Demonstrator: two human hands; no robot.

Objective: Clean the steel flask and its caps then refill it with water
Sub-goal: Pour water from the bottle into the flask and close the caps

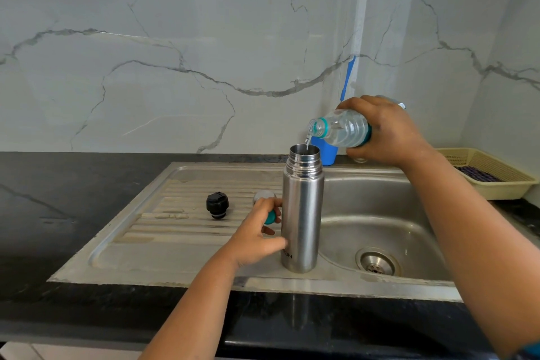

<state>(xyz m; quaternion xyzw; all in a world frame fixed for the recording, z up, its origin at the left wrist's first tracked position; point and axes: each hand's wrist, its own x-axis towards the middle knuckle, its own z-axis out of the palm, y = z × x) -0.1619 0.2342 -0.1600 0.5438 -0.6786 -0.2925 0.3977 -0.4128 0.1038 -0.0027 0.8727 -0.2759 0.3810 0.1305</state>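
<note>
Head view: one flask [302, 213], two caps [217, 204].

The tall cylindrical brushed-steel flask [302, 213] stands upright and uncapped on the ribbed steel drainboard [181, 213], at its right edge beside the basin. Its threaded mouth is open, and a thin stream of water falls into it. The round black inner stopper cap [217, 205] sits on the drainboard, left of the flask. A steel outer cap [263, 195] rests just left of the flask, partly hidden.

Bare forearms, blue right sleeve [530, 352]
</note>
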